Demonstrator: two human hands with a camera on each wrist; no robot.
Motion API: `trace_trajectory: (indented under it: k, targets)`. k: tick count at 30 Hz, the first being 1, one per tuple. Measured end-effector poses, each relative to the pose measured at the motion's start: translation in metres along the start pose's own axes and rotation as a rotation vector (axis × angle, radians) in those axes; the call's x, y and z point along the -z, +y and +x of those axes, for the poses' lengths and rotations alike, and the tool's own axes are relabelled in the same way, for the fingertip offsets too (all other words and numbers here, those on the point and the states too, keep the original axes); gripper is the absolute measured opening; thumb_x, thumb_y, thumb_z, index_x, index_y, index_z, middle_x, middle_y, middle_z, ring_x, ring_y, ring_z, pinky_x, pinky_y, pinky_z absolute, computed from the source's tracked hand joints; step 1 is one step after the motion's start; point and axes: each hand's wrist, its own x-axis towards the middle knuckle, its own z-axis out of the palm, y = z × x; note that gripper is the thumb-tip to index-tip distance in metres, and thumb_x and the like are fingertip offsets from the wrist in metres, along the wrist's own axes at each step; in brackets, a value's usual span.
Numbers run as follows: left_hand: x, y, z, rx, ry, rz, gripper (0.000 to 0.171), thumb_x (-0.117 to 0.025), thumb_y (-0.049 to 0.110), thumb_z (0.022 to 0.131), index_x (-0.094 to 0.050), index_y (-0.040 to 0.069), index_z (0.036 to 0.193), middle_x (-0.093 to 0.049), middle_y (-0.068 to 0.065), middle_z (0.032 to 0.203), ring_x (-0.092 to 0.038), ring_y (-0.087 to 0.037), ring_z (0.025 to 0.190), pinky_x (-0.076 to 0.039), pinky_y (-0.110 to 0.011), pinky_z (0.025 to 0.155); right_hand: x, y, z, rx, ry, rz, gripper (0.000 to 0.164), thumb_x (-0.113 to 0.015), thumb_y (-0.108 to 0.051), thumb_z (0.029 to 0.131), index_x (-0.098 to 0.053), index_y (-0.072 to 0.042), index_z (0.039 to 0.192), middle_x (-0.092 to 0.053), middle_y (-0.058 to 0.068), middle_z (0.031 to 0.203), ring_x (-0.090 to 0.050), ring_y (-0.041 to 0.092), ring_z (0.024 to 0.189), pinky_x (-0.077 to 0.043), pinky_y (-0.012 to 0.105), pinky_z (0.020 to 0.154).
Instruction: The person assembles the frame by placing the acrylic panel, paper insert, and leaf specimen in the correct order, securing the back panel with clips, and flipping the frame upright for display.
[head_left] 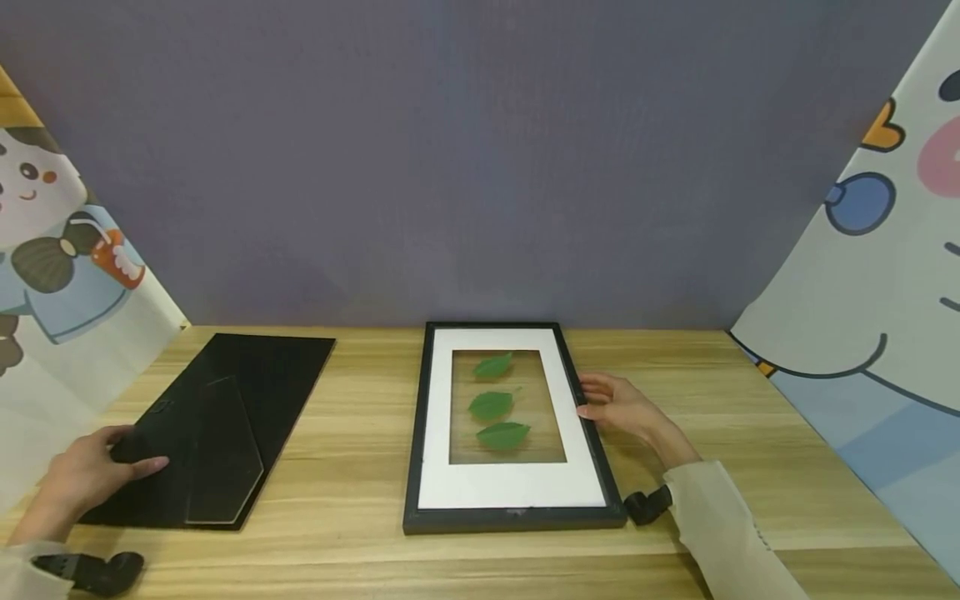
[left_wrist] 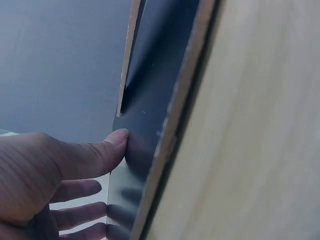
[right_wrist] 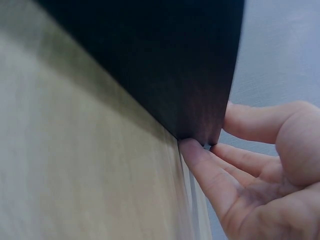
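A black picture frame [head_left: 513,518] with a white mat [head_left: 442,487] lies face up on the table. Three green leaves [head_left: 491,406] show in a column in its window. My right hand [head_left: 618,408] pinches the frame's right side between thumb and fingers, which the right wrist view shows close up at the dark edge [right_wrist: 165,65]. On the left lies a black backing board [head_left: 277,375] with a fold-out stand [head_left: 223,458] on it. My left hand [head_left: 93,471] rests on the board's left edge, its thumb and fingers nearly straight in the left wrist view.
The wood-grain table [head_left: 352,467] meets a plain grey-purple wall [head_left: 480,167] at the back. Cartoon-printed panels [head_left: 892,317] stand along both sides. The frame's far edge lies close to the back wall. Dark wrist cameras [head_left: 648,504] sit at both sleeves.
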Motion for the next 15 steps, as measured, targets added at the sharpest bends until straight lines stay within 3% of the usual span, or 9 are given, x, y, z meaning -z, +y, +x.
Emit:
trace_trajectory:
  k: [15]
  targets:
    - [-0.007, 0.017, -0.001, -0.086, -0.018, -0.032, 0.092, -0.077, 0.04, 0.077, -0.034, -0.027, 0.123, -0.032, -0.051, 0.123, -0.036, -0.064, 0.108, -0.036, -0.067, 0.089, 0.0, 0.0, 0.0, 0.007, -0.007, 0.007, 0.068, -0.061, -0.003, 0.09, -0.024, 0.01, 0.145, -0.027, 0.035, 0.147, -0.03, 0.049, 0.135, -0.051, 0.038, 0.091]
